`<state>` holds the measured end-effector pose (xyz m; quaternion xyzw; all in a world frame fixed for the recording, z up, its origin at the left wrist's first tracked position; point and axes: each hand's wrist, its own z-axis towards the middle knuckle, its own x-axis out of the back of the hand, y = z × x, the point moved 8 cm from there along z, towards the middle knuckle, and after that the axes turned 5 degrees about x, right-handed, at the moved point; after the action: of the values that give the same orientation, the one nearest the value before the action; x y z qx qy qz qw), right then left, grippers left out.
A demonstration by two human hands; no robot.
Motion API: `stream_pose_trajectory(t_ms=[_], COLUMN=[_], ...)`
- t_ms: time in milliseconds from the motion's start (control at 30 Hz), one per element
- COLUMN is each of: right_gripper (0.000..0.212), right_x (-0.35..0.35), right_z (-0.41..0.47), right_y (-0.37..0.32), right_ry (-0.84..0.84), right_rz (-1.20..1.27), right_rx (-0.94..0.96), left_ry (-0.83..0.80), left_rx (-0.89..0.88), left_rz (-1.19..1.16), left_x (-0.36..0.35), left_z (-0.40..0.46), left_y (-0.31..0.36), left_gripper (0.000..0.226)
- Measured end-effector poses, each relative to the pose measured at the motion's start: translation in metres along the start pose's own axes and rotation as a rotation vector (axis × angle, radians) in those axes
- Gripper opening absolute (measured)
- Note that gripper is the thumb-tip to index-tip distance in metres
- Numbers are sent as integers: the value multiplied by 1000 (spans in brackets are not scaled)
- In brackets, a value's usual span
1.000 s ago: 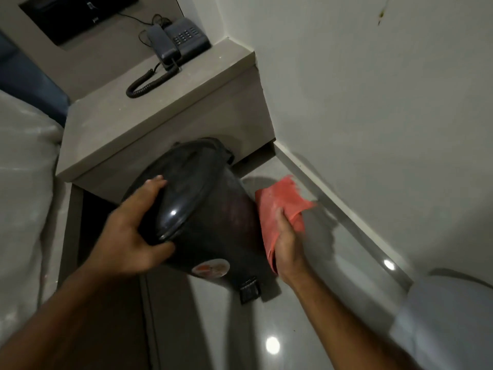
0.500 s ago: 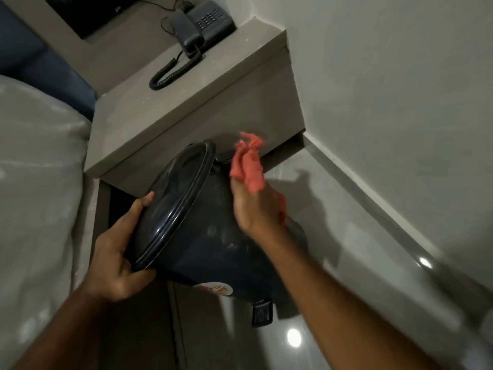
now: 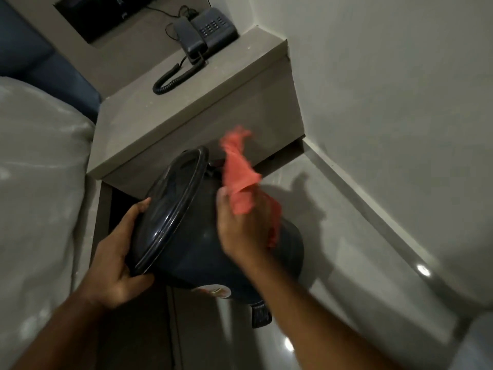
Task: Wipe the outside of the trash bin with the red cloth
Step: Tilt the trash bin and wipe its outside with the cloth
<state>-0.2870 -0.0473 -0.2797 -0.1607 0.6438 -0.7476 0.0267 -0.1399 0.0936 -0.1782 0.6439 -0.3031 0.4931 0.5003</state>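
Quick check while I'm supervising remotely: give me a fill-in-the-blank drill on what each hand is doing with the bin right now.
1. The left hand grips the trash bin at its ____.
2. The right hand holds the ____ cloth against the bin's side.
3. The bin is ____, not upright.
4. On the ledge behind the bin sits a ____.

Missing words: lid; red; tilted; telephone

trash bin (image 3: 192, 252): dark glossy plastic, smooth. red cloth (image 3: 240, 182): soft matt fabric, frayed edge. floor (image 3: 333, 236): polished glossy tile; table (image 3: 186, 108) matt.
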Motion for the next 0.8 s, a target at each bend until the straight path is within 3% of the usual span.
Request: stream_pose_trajectory(t_ms=[100,167,200,267,333,400,433,500,567,667,733,800], right_gripper=[74,83,85,79,74,79,66,38,38,24,25,43], right_x=[-38,-58,-59,-30,12,36,41,30,10,4,3,5], right_z=[-89,-148,-162,-155,-115,-74,-51,-4,23,21,12,16], right_y=[-40,-4,25,67,104,122,118,75,14,-46,-5,81], right_ry=[-60,-151,-123,54,248,282,234,35,-131,-27,-32,-184], right_rz=[-325,-477,-516,-404,-150,-34,-40,42,74,178,134,43], right_rx=[418,669,676,470,-40,-503,-598,-521,-278,177,275,68], left_ry=[1,11,7,-14,-28,-22,-19,-23,-32,-31,-36,-28], left_rx=[-7,8,-2,-28,-46,-35,-35,-28,-18,-5,5,10], left_rz=[-12,-17,5,35,25,32,37,33,17,-5,-12,-10], left_x=[-3,-1,-2,-3,-4,-5,-6,-6,-6,-4,-4,-6], left_z=[2,3,4,3,2,0,1,3,3,-2,-5,-5], left_y=[10,8,6,1,-1,-2,-2,0,2,-3,-6,-7], left_gripper=[114,119,120,120,118,117,116,116,116,116,117,116])
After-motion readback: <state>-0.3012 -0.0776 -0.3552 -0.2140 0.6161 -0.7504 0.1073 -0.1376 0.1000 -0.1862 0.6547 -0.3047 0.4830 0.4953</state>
